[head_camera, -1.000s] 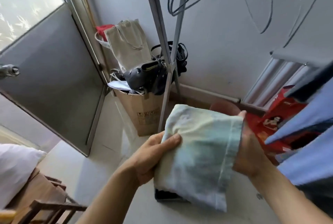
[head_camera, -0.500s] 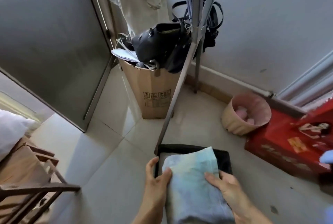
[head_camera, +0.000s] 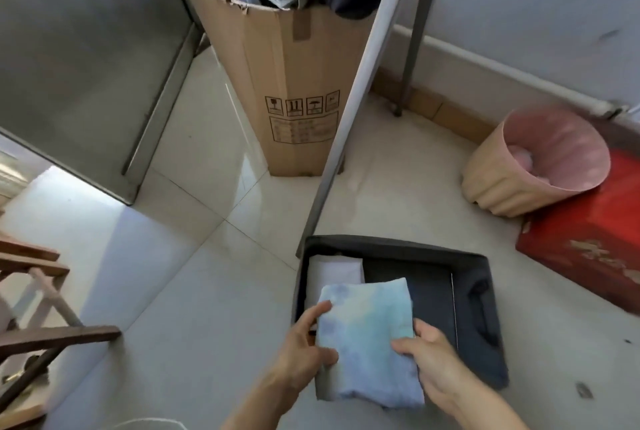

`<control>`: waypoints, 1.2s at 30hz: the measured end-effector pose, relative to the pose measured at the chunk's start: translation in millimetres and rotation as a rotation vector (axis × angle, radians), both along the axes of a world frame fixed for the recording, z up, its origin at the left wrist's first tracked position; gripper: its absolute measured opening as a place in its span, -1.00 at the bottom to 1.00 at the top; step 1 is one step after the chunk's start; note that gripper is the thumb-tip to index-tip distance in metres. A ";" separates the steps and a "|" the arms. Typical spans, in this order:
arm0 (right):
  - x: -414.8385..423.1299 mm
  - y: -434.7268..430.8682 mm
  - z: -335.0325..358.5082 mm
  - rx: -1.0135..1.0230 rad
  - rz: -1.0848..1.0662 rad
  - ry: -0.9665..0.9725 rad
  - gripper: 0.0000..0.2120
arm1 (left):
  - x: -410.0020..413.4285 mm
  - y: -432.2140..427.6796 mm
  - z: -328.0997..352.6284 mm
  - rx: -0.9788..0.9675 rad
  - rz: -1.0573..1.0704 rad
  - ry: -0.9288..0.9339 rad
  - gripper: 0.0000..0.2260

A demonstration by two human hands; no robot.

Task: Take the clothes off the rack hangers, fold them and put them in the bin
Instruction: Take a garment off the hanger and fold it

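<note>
Closest to me, my left hand [head_camera: 304,343] grips the left edge of the folded blue-green garment [head_camera: 367,336], thumb on top and fingers curled under it, while my right hand [head_camera: 433,360] pinches the right edge the same way, so both hands are closed on the cloth and carry it between them. The garment's long axis runs away from me, near end by my wrists and far end pointing toward the back wall of the bin [head_camera: 381,242]. The dark bin sits on the floor straight below and just ahead, its own long side lying left to right across my reach. The bundle hangs over the bin's left half, my left hand over the left wall and my right nearer the middle. Whether it touches what is inside I cannot tell. Past its far edge a white folded piece [head_camera: 336,270] shows, with dark folded clothes [head_camera: 433,298] to the right. I judge the move is straight down, hardly forward. Beyond stand the rack leg [head_camera: 346,118] and the cardboard box [head_camera: 294,66]
</note>
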State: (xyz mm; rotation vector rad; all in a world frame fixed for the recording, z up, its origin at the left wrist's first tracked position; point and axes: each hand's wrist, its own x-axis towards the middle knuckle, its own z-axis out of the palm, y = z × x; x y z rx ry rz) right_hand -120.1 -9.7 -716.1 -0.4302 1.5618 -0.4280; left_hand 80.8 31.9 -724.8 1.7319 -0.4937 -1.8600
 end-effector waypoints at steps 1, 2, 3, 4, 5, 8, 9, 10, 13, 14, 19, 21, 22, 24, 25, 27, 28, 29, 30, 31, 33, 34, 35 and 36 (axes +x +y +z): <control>1.2 -4.2 -15.4 -0.001 0.018 0.016 -0.76 | -0.4 -4.9 -14.0 -0.007 -0.019 -0.018 -0.30; 2.8 -8.9 -31.5 -0.002 0.033 0.031 -0.75 | -0.9 -10.7 -27.1 -0.016 -0.043 -0.034 -0.32; 4.4 -13.0 -47.5 -0.002 0.046 0.042 -0.76 | -2.1 -16.1 -41.7 -0.023 -0.057 -0.052 -0.33; 6.3 -16.9 -62.9 -0.004 0.055 0.046 -0.76 | -2.8 -21.3 -55.2 -0.032 -0.063 -0.086 -0.33; 8.6 -21.0 -76.1 -0.009 0.058 0.047 -0.77 | -2.4 -26.1 -67.1 -0.056 -0.056 -0.124 -0.33; 17.2 -34.6 -109.2 -0.038 0.057 0.056 -0.79 | 2.0 -35.3 -97.5 -0.126 -0.025 -0.212 -0.34; 19.5 -40.3 -117.6 -0.046 0.057 0.056 -0.78 | 4.1 -39.1 -105.3 -0.135 -0.014 -0.232 -0.34; 21.8 -45.4 -128.0 -0.049 0.057 0.056 -0.77 | 6.8 -41.8 -116.0 -0.141 -0.004 -0.254 -0.34; 26.5 -56.1 -150.2 -0.048 0.099 0.079 -0.64 | 14.2 -50.5 -146.3 -0.134 -0.087 -0.328 -0.24; 27.0 -57.3 -155.6 -0.041 0.134 0.111 -0.53 | 14.3 -53.6 -151.3 -0.121 -0.152 -0.349 -0.20; 31.2 -47.5 -149.0 0.008 0.309 0.238 -0.35 | 7.7 -55.2 -159.0 -0.055 -0.263 -0.406 -0.27; 32.4 -37.7 -137.6 0.002 0.298 0.238 -0.44 | 6.7 -49.3 -153.4 -0.015 -0.252 -0.414 -0.30; 33.6 -33.1 -131.3 -0.003 0.288 0.237 -0.49 | 6.6 -46.1 -145.9 -0.002 -0.245 -0.400 -0.32; 34.9 -27.5 -116.9 -0.016 0.256 0.237 -0.56 | 3.8 -42.8 -121.0 0.009 -0.206 -0.350 -0.38; 35.9 -27.0 -108.0 -0.014 0.231 0.230 -0.58 | 1.7 -42.5 -108.9 0.016 -0.177 -0.325 -0.42; 38.5 -28.1 -85.0 -0.009 0.195 0.205 -0.61 | -5.1 -44.7 -82.5 0.018 -0.120 -0.279 -0.51; 40.9 -29.9 -73.5 -0.012 0.183 0.194 -0.62 | -8.5 -46.8 -71.3 0.018 -0.088 -0.262 -0.55; 41.7 -30.3 -58.1 -0.018 0.166 0.183 -0.63 | -12.4 -48.4 -55.4 0.018 -0.065 -0.237 -0.58; 42.4 -31.4 -42.6 -0.031 0.149 0.168 -0.65 | -15.8 -50.6 -39.4 0.014 -0.042 -0.211 -0.60; 42.0 -30.9 -25.2 -0.045 0.137 0.149 -0.67 | -19.8 -51.6 -22.6 0.012 -0.019 -0.183 -0.63; 39.9 -27.9 12.3 -0.077 0.118 0.114 -0.71 | -27.3 -49.6 13.5 0.007 0.018 -0.144 -0.66; 38.1 -26.6 31.8 -0.091 0.106 0.095 -0.73 | -30.7 -48.9 32.8 0.002 0.037 -0.120 -0.69; 34.8 -24.1 52.9 -0.101 0.091 0.077 -0.74 | -34.0 -47.1 53.5 0.000 0.055 -0.093 -0.71; 31.3 -20.6 75.1 -0.115 0.085 0.064 -0.75 | -38.3 -44.3 74.7 -0.004 0.063 -0.068 -0.73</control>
